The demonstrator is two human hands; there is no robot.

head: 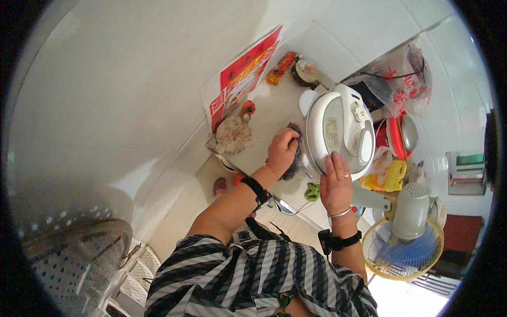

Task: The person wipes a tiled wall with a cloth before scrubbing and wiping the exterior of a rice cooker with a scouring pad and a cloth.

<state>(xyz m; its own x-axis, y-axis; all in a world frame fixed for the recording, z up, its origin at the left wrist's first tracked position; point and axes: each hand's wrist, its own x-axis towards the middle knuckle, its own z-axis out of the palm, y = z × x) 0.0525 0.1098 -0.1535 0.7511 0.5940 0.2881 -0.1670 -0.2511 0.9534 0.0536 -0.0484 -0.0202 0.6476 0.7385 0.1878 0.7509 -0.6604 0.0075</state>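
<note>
A white rice cooker (317,119) with a grey lid stands on a pale tabletop (265,115) before me, with a control or vent knob and a small printed label on its top. My left hand (282,150) is closed on a dark grey cloth (291,170), which lies bunched against the cooker's near left side. The fingers of my right hand (336,182) rest flat on the edge of the lid and grasp nothing. A green cloth (312,192) lies by the cooker's base, left of my right hand.
A round beige fibrous object (233,134) with a red top sits at left, below a red poster (249,75). Behind are an orange-red packet (282,68) and a round container (305,73). At right are a plastic bag (410,85), yellow jug (392,176) and fan (404,249).
</note>
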